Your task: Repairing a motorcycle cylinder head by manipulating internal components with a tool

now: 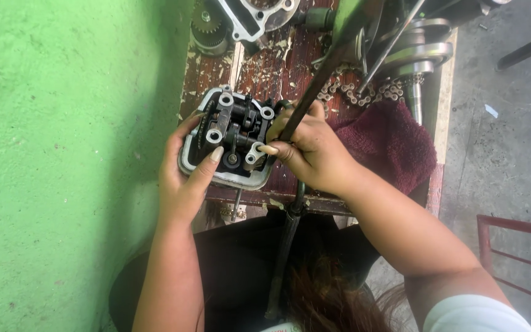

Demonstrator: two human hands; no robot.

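A metal engine cylinder head (232, 138), with dark rocker parts and several round bolt holes, lies on a worn wooden bench (278, 67). My left hand (185, 169) holds its left side, thumb across the lower face. My right hand (308, 150) rests on the head's right edge, fingers curled at a bolt hole. A long dark rod (321, 80) passes over this hand; whether the hand grips it I cannot tell.
A dark red rag (388, 144) lies right of the head. Loose chain (364, 92), shafts (416, 58) and a gear (207, 27) crowd the bench's far end. A green wall (62, 154) stands at left. A red metal frame (517, 252) sits on the grey floor at right.
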